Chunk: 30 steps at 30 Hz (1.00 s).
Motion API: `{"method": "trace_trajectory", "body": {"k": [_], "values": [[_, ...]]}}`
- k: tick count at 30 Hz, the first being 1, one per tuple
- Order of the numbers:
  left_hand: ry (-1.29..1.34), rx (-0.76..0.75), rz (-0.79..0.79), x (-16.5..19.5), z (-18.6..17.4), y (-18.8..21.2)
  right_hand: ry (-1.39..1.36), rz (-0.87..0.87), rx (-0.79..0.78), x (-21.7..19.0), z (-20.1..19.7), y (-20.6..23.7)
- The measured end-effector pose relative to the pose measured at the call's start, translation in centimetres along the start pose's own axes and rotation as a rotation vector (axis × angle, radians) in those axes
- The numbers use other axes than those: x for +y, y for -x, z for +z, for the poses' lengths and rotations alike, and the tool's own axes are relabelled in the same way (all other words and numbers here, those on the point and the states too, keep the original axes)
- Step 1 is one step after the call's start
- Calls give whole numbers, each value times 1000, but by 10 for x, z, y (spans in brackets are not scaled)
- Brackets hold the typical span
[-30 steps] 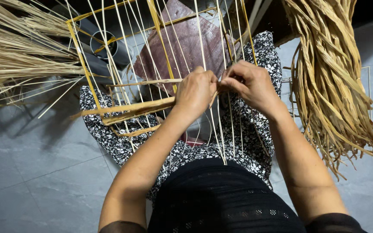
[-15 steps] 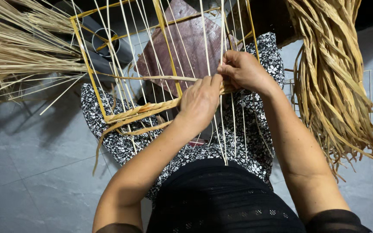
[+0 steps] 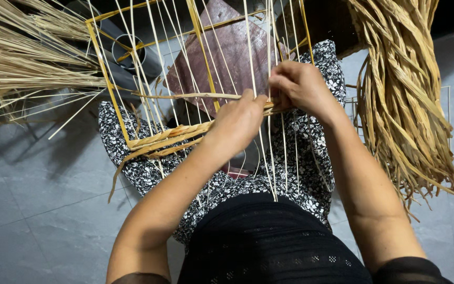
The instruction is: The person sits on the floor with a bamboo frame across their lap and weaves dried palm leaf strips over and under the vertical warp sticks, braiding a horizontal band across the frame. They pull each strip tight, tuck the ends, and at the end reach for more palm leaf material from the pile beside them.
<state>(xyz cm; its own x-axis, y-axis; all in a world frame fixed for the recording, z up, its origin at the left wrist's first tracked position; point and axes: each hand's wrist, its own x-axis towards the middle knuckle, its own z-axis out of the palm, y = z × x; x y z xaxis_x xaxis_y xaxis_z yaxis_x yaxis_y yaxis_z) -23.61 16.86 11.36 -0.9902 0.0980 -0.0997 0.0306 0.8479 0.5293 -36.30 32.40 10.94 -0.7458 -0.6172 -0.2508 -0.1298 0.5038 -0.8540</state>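
Observation:
A yellow wire frame [image 3: 106, 87] rests on my lap, strung with several thin pale upright strands [image 3: 145, 63]. A woven band of tan straw [image 3: 169, 138] runs across its lower part. My left hand [image 3: 236, 123] pinches the straw band near the middle of the frame. My right hand [image 3: 300, 84] grips the same straw strand just beyond it, fingers pushed between the uprights. The two hands nearly touch.
A thick hank of flat dried straw [image 3: 403, 94] hangs at the right. A bundle of thin straw stalks [image 3: 22, 63] lies at the left. A reddish-brown board [image 3: 227, 52] and a dark pipe [image 3: 127, 50] sit behind the frame. Grey floor tiles [image 3: 43, 221] surround my legs.
The frame has shifted slightly up and right on my lap. Both hands have moved along the straw band toward the right, and the right hand has risen a little.

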Motion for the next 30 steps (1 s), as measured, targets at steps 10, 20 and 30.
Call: {"method": "trace_trajectory", "body": {"k": [10, 20, 30], "values": [[183, -326, -192, -28, -72, -6, 398, -522, 59, -16, 30, 40], [146, 8, -157, -16, -86, 36, 396, -427, 95, -4, 38, 26], [-159, 16, -213, -7, -148, 62, 400, -421, 66, 2, 38, 25]]}}
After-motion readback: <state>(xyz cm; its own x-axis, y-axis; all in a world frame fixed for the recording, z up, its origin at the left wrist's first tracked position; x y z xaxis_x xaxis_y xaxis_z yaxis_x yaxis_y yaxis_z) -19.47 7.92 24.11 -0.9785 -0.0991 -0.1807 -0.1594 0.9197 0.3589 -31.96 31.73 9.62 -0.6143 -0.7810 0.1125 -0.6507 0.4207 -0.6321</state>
